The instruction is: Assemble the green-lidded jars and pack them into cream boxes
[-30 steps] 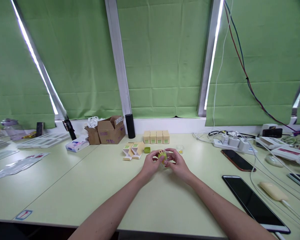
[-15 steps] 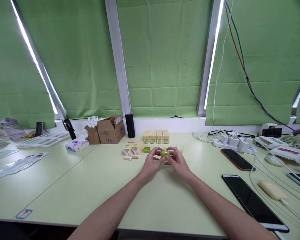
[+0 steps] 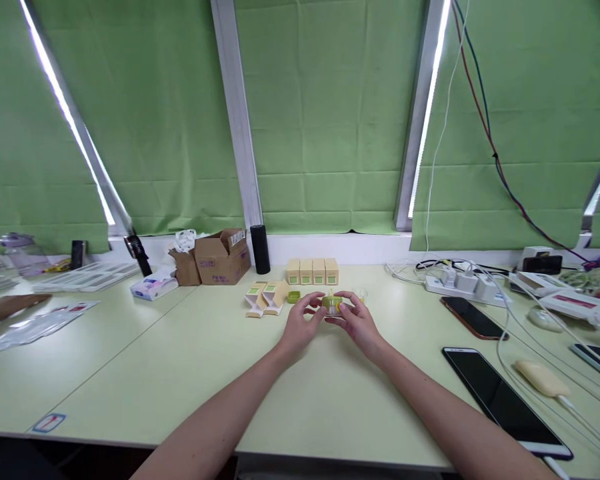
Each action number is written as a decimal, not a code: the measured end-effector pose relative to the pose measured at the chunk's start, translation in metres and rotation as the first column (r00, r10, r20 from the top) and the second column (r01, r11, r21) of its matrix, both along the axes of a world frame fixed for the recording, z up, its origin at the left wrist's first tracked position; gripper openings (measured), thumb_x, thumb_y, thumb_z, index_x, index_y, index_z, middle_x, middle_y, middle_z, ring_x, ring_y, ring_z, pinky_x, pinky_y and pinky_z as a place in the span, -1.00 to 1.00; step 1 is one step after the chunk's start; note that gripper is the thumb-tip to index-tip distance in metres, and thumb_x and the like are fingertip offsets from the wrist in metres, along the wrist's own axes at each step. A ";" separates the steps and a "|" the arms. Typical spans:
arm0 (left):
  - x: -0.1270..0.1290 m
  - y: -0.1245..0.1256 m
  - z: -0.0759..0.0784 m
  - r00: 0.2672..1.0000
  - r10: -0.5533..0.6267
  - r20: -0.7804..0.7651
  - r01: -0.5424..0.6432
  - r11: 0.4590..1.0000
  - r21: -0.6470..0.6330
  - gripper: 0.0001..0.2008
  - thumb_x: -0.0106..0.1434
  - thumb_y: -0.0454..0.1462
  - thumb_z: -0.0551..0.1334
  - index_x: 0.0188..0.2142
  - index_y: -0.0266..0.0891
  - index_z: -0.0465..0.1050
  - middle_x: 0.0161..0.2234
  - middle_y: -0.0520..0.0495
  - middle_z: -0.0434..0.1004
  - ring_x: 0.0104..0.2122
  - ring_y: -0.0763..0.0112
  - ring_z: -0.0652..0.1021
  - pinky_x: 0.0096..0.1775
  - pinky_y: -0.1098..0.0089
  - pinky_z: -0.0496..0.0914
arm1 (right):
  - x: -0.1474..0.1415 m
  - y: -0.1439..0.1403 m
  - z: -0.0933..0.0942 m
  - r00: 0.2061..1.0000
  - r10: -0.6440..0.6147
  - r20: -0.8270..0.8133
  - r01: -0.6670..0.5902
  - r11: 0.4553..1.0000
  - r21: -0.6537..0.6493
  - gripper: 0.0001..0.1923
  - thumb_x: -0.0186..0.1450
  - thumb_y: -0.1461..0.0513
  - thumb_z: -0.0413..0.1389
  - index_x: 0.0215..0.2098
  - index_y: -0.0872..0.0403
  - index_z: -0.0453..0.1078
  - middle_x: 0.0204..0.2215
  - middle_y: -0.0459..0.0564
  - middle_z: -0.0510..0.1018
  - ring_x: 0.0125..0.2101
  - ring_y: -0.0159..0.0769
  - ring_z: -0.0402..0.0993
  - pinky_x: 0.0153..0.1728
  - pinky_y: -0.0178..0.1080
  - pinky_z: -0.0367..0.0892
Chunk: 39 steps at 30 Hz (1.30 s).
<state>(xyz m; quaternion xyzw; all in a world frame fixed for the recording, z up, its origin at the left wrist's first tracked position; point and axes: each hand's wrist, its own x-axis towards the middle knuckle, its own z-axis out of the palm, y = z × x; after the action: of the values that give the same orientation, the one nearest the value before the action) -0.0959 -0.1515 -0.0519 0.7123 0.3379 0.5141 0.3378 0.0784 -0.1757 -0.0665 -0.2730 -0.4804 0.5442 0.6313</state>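
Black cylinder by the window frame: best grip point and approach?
Grip the black cylinder around its mid-body, coming from the front right. It stands upright with smooth round sides, so a wrap grip probably suits. The cardboard box sits close on its left and the sill is behind, leaving the front and right open.

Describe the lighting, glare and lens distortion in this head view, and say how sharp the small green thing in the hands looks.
Head view: daylight leaks as bright overexposed strips beside the green blinds; the table is evenly lit with soft shadows. The wide lens splays the window frames outward. The small green object between the left hand and the right hand is tiny and soft, its detail unreadable.
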 end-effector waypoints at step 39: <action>-0.003 0.004 -0.010 0.984 0.049 -0.169 -0.053 0.998 -0.018 -0.57 0.17 -0.35 0.38 0.05 -0.10 0.54 0.06 -0.16 0.52 0.12 0.13 0.45 0.21 0.10 0.30 | 0.002 0.007 -0.011 0.932 -0.262 0.250 0.254 0.965 0.063 -0.35 -0.04 0.27 0.35 0.01 -0.08 0.33 -0.08 -0.01 0.57 -0.04 -0.14 0.48 -0.14 -0.13 0.44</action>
<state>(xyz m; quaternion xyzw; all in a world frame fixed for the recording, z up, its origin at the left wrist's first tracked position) -0.0990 -0.1475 -0.0619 0.7406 0.3891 0.4565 0.3028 0.0800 -0.1691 -0.0772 -0.3922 -0.5259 0.4096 0.6339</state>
